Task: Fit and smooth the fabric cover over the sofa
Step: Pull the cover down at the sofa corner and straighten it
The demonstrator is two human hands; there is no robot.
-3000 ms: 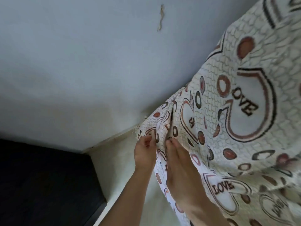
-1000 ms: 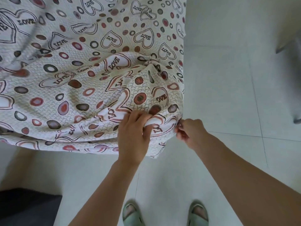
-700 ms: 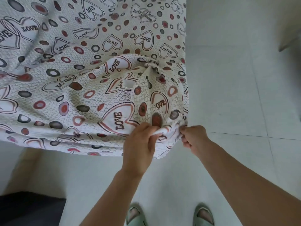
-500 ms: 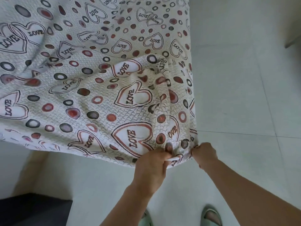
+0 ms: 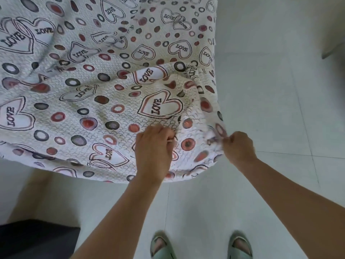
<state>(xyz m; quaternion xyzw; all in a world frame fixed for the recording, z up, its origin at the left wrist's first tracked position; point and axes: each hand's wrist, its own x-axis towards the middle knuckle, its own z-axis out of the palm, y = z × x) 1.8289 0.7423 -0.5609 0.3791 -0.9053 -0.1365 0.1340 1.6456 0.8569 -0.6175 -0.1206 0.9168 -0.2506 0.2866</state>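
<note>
The fabric cover, cream with red and black hearts, circles and the word LOVE, fills the upper left and drapes over the sofa, which is fully hidden beneath it. A raised fold runs toward its near right corner. My left hand grips a bunch of the cover near that corner, fingers curled into the cloth. My right hand pinches the cover's corner edge just to the right, a short stretch of cloth between the two hands.
Pale tiled floor spreads to the right and below the cover. My feet in green slippers stand at the bottom. A dark object sits at the lower left, and a grey furniture edge shows at the upper right.
Three seconds ago both hands held the cover near a wall corner. Over the last second the cover has spread nearer to me and further down the frame, and my hands have moved apart.
</note>
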